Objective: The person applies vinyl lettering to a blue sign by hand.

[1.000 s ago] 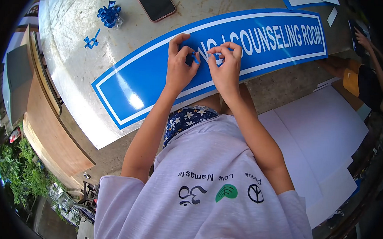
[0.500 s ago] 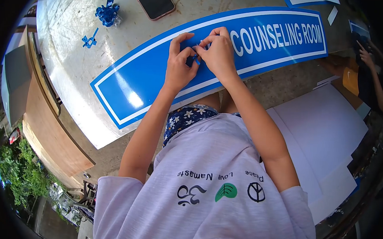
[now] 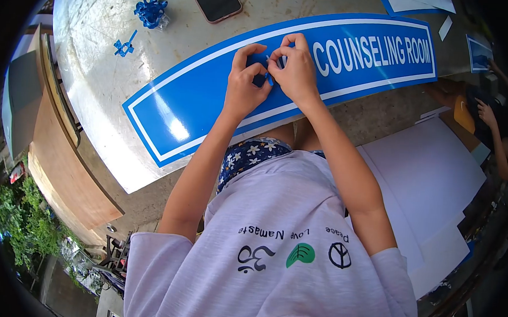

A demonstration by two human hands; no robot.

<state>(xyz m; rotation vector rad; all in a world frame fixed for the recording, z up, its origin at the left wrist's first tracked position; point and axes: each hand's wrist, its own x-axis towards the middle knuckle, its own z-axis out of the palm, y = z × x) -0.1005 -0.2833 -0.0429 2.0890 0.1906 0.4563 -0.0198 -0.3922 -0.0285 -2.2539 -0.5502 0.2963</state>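
A small, thin blue strip [image 3: 270,79] is pinched in the left hand [image 3: 247,84] above the long, curved blue-and-white sign [image 3: 197,93], the right hand [image 3: 294,72] closed at its fingertips beside it, with a shiny blue ribbon cluster [image 3: 150,12] and black-screened phone [image 3: 216,1] beyond the sign.

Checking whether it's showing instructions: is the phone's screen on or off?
Looks off: the phone lies face up, its visible glass dark, nothing lit. The picture's edge cuts off the rest.

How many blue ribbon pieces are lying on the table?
2: a big bunch, left of the phone, and a small looped piece just below the bunch in the picture. Another blue scrap is at the left hand; more may be hidden behind fingers.
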